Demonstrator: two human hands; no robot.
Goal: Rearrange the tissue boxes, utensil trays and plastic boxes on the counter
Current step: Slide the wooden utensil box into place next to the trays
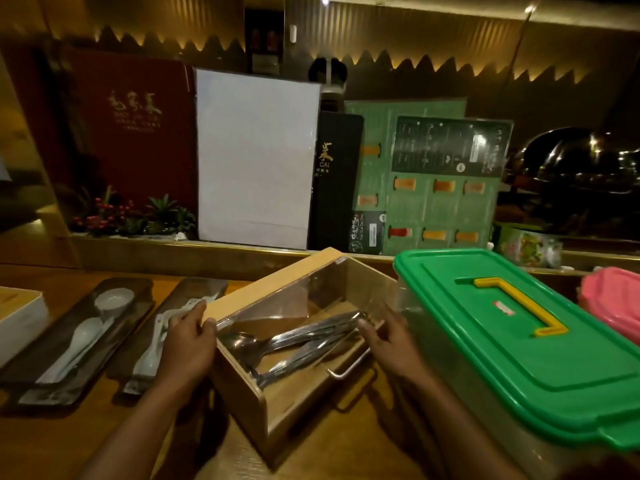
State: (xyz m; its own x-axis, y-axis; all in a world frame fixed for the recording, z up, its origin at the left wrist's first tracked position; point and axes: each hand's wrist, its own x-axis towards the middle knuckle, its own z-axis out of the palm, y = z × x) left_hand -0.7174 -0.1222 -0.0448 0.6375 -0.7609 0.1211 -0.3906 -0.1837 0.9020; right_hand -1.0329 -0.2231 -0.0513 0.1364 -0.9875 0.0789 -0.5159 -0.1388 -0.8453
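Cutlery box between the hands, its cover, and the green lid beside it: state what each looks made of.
Cutlery box: pale wood or plywood, matte, faint grain and a layered edge. Its clear cover: likely acrylic, see-through with glare streaks. Green lid: glossy moulded plastic with raised ridges and a yellow handle, also plastic-looking.

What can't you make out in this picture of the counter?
Head view:
- Green-lidded box: contents hidden by the lid; near corner cut off by the frame edge.
- Pink box: mostly cut off by the right edge.
- Menu text: too dim and small to read.
- Cutlery count in the wooden box: blurred by glare on its clear cover.
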